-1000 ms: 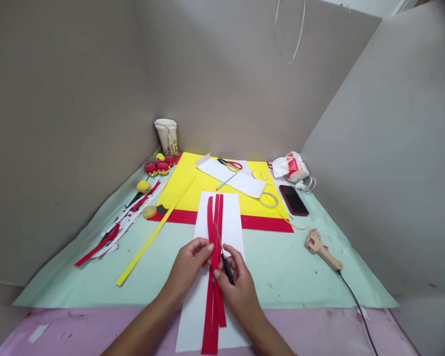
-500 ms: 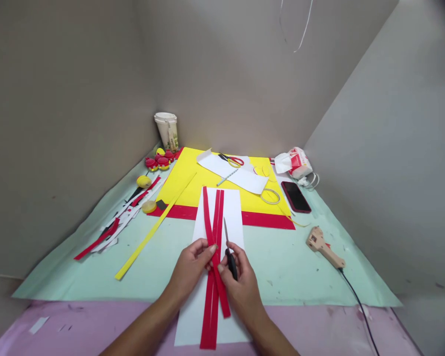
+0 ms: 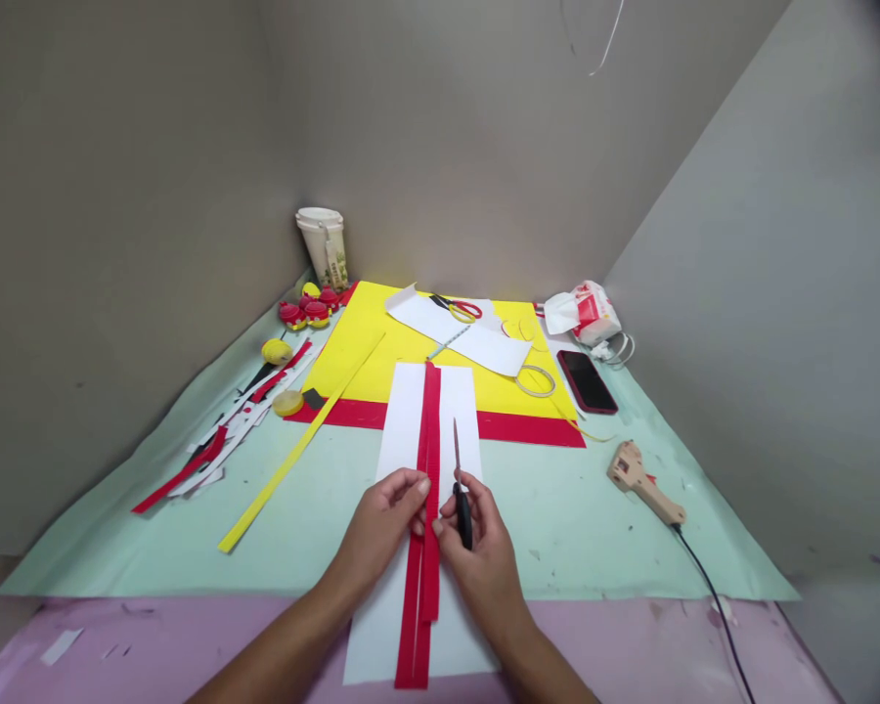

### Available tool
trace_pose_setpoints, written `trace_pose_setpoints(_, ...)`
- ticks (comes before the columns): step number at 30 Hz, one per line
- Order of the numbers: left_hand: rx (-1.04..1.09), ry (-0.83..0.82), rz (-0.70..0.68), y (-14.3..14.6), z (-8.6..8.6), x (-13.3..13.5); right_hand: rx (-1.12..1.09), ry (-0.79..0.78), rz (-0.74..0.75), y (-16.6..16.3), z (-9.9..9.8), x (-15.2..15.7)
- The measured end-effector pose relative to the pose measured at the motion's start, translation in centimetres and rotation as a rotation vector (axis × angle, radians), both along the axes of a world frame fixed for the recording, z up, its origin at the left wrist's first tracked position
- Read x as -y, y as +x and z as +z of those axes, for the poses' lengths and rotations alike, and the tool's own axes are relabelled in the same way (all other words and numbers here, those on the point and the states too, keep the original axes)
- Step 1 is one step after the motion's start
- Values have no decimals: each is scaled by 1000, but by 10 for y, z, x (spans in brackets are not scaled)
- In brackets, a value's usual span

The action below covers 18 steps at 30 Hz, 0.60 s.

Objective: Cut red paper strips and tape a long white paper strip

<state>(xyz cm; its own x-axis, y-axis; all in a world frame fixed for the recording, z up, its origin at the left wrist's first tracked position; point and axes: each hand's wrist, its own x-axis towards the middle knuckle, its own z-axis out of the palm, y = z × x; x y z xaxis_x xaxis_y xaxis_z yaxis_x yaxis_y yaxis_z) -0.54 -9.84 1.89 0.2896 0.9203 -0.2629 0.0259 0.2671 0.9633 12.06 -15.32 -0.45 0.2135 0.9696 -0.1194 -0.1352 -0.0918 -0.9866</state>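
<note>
Red strip [image 3: 432,504] pinched by curled left hand [image 3: 385,518]; right hand [image 3: 480,538] clasps black-handled blade [image 3: 464,518].

At your far left stands a pale, patterned cup [image 3: 315,242]. At your far right sits a tissue pack [image 3: 593,313]; a dark-screened phone [image 3: 587,381] lies nearer you, and nearer still, a glue gun [image 3: 649,492].

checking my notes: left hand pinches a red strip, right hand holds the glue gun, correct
Not quite: in the head view, the right hand holds a black-handled tool; the glue gun lies on the mat. The left hand does pinch a red strip.
</note>
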Motion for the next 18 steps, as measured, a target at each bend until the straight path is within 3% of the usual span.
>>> trace_pose_setpoints(8,24,-34,15,-4,-7,-1,-34,-3,28,0,2,2)
trace_pose_setpoints(13,90,-18,79,-10,-7,-6,-102,15,152,3,12,8)
trace_pose_setpoints(18,78,26,162,-19,-8,-11,-142,-89,207,1,12,9)
